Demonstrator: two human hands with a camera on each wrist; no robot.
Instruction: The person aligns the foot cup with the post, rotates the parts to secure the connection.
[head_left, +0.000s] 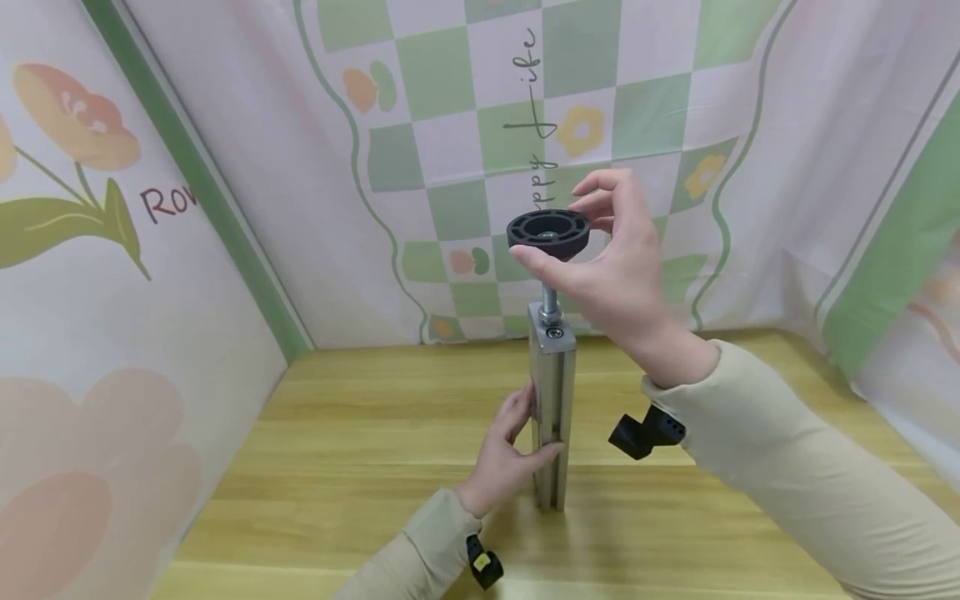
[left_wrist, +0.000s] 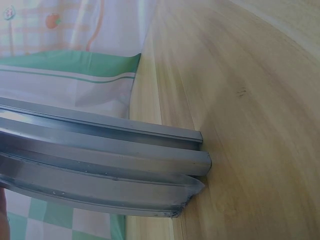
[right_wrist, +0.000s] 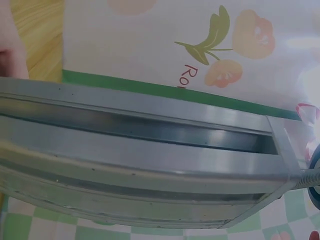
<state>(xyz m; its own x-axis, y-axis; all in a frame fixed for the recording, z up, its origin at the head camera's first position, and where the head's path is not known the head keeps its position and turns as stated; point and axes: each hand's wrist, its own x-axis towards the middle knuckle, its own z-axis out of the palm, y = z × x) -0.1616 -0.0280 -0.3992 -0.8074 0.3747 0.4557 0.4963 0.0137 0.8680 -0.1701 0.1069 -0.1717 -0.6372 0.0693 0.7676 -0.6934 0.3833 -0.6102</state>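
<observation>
An upright length of slotted aluminium profile (head_left: 553,400) stands with its lower end on the wooden table. My left hand (head_left: 504,458) grips it low down, thumb across the near side and fingers on the left side. From the metal end plate (head_left: 538,321) on top rises a threaded rod (head_left: 550,297), which carries a round black levelling foot (head_left: 558,245), hollow side up. My right hand (head_left: 621,271) holds this foot by its rim, thumb at the front and fingers at the back right. In the right wrist view the profile (right_wrist: 125,152) hides much of the scene.
The wooden table (head_left: 360,467) reaches back to a hanging cloth (head_left: 442,158) with green and white checks. A floral curtain (head_left: 67,333) borders the left side, and another green-striped curtain (head_left: 900,292) the right. Both wrists wear small black camera mounts (head_left: 637,433).
</observation>
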